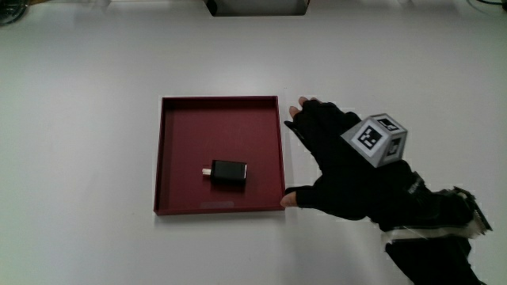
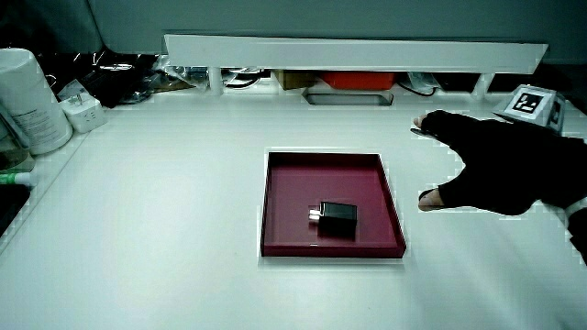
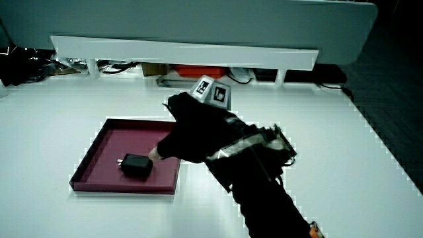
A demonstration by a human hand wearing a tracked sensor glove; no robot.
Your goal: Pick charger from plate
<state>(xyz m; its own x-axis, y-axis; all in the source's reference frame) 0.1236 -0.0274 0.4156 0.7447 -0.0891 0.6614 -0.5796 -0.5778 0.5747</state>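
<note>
My hand (image 1: 337,170), fingers spread and holding nothing beside the plate (image 1: 170,158), judged the charger (image 1: 229,172) light, rigid, smooth, best pinched across its flat sides

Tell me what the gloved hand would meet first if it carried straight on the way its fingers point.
Probably the raised rim of the red plate. The hand is beside it, fingers spread, holding nothing. The charger lies further in. The hand's height is unclear, so it might pass over the rim.
</note>
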